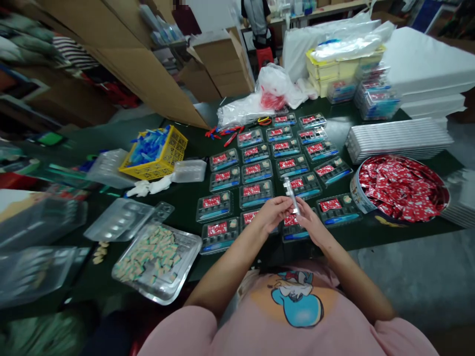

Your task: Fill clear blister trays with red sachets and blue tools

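Observation:
My left hand point(275, 211) and my right hand point(307, 217) meet above the near rows of packs, both with fingers closed on one slim, shiny clear piece point(291, 194). It is tilted, and its exact kind cannot be made out. Below and beyond lie clear plastic trays in rows, such as one blister tray point(256, 194), each with a red printed packet, a blue pen-like tool and small light pieces. Another filled tray point(338, 207) sits right of my right hand. My forearms partly cover the nearest trays.
At right stands a round tin point(356, 190) of red packets beside stacked silvery trays point(397, 139). Left are a yellow basket point(174, 151) of blue items and a metal tray point(187, 257) of small beige-green blocks. Scissors point(264, 121) lie at the back. A person point(257, 22) stands beyond.

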The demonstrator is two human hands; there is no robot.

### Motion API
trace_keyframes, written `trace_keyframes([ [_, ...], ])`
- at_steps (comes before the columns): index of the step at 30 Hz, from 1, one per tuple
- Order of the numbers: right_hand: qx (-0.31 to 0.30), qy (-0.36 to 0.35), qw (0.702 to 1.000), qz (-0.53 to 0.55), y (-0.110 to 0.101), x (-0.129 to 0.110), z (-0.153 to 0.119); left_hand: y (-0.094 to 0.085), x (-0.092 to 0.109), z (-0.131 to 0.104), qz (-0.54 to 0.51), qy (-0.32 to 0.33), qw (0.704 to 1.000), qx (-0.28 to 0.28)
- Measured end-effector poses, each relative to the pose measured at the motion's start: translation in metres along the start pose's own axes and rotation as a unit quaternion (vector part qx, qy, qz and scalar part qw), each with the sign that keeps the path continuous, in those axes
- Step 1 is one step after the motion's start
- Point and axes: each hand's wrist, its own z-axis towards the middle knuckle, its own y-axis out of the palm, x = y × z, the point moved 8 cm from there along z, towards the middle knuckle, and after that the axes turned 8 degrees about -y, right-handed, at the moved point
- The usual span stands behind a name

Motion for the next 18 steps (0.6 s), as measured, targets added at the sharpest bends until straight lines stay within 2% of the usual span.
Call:
trace_keyframes([
  [4, 0.010, 0.003, 1.000, 0.005, -0.007, 0.001, -0.005, 0.007, -0.006, 0.002, 0.013, -0.015, 1.000, -0.023],
  [13, 0.020, 0.000, 0.999, 0.033, -0.010, -0.005, -0.010, 0.020, -0.005, 0.002, 0.029, -0.021, 0.999, -0.025],
  [18, 0.028, -0.001, 1.000, 0.000, -0.015, -0.005, -0.009, 0.020, 0.007, -0.009, 0.044, 0.080, 0.995, 0.036],
])
